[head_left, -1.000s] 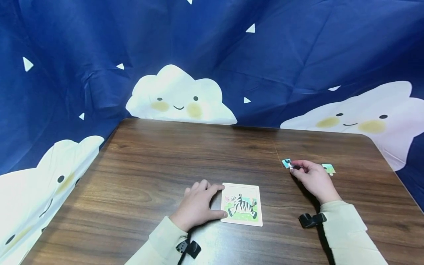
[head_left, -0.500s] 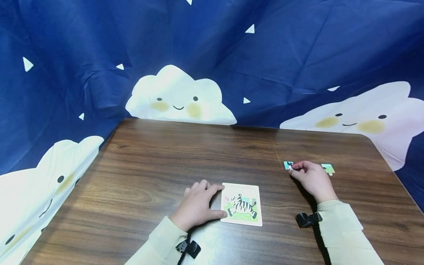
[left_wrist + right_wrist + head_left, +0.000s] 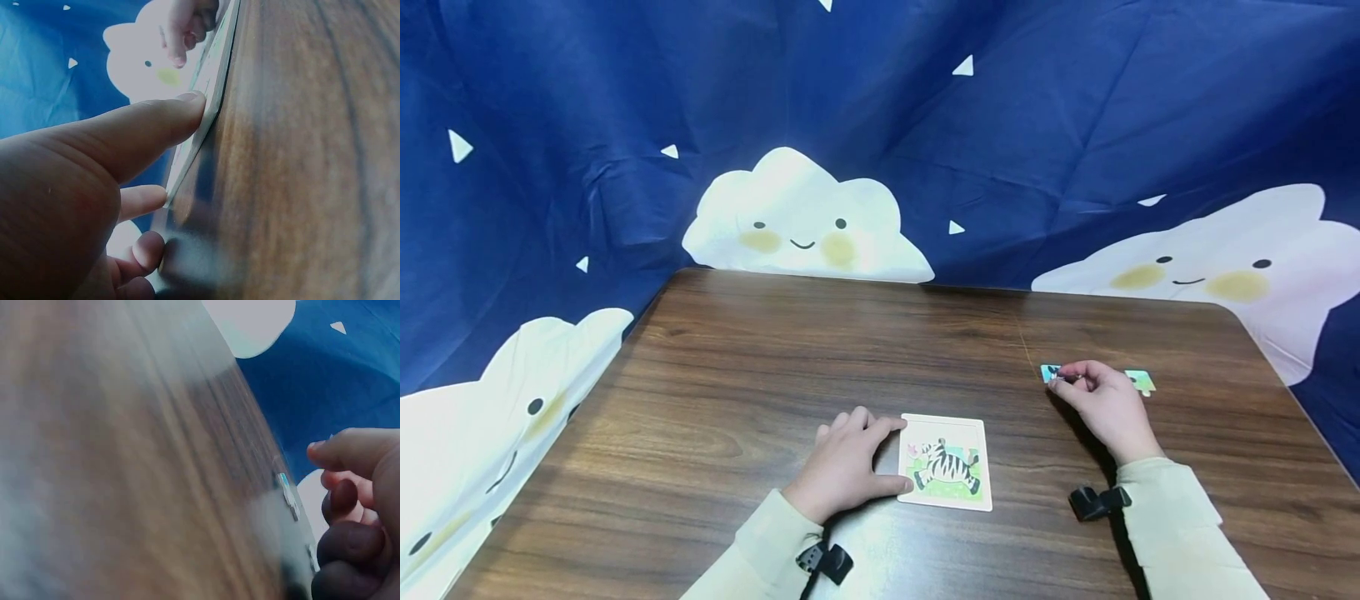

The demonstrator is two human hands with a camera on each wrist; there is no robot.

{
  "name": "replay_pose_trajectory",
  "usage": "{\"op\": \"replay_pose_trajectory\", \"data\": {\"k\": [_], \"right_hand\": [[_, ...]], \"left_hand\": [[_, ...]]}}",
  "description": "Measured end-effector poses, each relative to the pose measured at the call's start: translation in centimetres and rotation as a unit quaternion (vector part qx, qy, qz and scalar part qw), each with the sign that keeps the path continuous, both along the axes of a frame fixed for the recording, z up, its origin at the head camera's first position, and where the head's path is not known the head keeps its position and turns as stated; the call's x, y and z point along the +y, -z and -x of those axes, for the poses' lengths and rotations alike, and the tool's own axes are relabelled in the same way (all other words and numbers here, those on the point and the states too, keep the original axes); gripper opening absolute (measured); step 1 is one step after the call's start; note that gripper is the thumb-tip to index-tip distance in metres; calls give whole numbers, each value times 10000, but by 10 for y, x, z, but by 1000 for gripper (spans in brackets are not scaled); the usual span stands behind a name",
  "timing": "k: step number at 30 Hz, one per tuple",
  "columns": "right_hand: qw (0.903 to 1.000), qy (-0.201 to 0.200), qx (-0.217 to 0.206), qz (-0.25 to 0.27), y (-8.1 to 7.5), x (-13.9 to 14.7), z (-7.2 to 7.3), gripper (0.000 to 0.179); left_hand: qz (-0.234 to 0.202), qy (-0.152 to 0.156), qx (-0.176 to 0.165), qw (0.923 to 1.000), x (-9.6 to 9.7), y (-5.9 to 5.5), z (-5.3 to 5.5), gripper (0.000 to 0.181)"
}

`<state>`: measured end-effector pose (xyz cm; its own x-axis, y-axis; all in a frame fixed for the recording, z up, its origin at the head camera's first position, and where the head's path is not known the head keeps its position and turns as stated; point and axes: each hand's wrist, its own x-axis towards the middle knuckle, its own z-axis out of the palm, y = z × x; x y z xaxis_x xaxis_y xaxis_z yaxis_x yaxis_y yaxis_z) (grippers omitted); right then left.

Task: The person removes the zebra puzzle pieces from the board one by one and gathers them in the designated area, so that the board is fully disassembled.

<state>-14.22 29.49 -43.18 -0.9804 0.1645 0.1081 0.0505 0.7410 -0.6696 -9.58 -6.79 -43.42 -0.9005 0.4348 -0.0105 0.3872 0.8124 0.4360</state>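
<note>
A square, pale-edged puzzle board [image 3: 946, 419] with a zebra picture lies on the table. My left hand [image 3: 847, 461] touches its left side, thumb and index fingertips at two corners and the fingers fairly straight. The left wrist view shows the thumb [image 3: 156, 122] against the board edge [image 3: 219, 81]. Farther right, my right hand [image 3: 1108, 410] is over a blue puzzle piece [image 3: 1048, 372], thumb and index finger apart and other fingers loosely curled. In the right wrist view this piece [image 3: 287, 495] lies flat on the table, separate from the fingers; the right hand partly covers it in the head view.
Another puzzle piece, mostly green [image 3: 1141, 382], lies just behind the right hand. The brown wooden table [image 3: 760, 350] ends at a blue curtain [image 3: 865, 100] with white clouds. A black wrist strap [image 3: 825, 560] sits on the left sleeve.
The blue piece has turned straighter on the table since a second ago, with the right hand beside it. The right hand has shifted slightly left. Left hand and board stay put.
</note>
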Motion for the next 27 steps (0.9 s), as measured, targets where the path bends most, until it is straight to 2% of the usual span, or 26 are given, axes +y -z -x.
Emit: {"op": "replay_pose_trajectory", "data": {"k": [6, 13, 27], "right_hand": [[9976, -528, 397, 208, -6, -25, -6, 24], [9924, -1198, 57, 279, -10, -59, -16, 19], [9768, -2024, -256, 656, -8, -102, -32, 14]], "left_hand": [[64, -10, 10, 10000, -1, 1, -1, 78], [95, 13, 30, 9999, 0, 0, 0, 78], [146, 93, 56, 9998, -1, -1, 2, 77]]}}
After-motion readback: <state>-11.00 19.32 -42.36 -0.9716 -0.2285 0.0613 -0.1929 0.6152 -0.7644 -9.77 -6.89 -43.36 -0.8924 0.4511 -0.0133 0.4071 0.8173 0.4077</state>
